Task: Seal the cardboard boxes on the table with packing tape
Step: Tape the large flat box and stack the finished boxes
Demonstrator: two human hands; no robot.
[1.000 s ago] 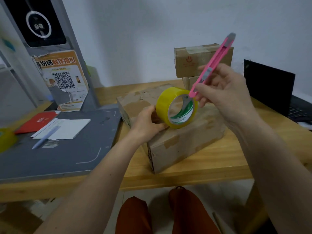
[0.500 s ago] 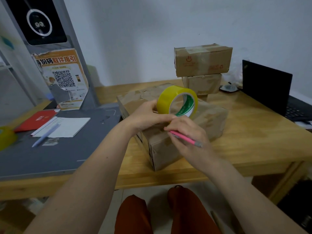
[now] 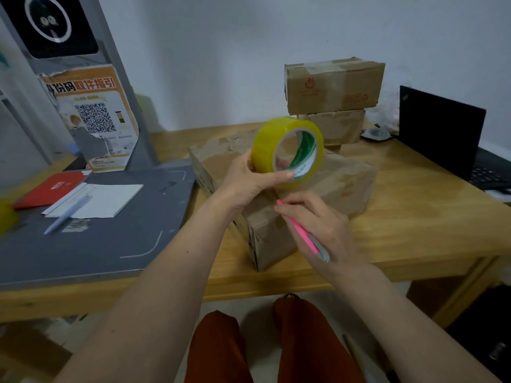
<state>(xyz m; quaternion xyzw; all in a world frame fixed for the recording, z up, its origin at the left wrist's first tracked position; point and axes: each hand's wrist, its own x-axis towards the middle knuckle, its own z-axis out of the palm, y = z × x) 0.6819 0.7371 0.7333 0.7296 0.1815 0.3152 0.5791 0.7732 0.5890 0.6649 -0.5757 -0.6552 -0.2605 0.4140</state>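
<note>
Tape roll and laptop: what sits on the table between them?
In the head view, two stacked boxes stand between the tape roll and the laptop.

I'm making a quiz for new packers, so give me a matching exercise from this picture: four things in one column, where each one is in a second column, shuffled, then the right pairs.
Things:
1. tape roll
2. pink cutter
3. blue pen
4. laptop

Places:
A. lying on the white notepad
B. held in the left hand, above the big box
C. open at the table's far right edge
D. held in the right hand

Pairs: 1-B, 2-D, 3-A, 4-C
</note>
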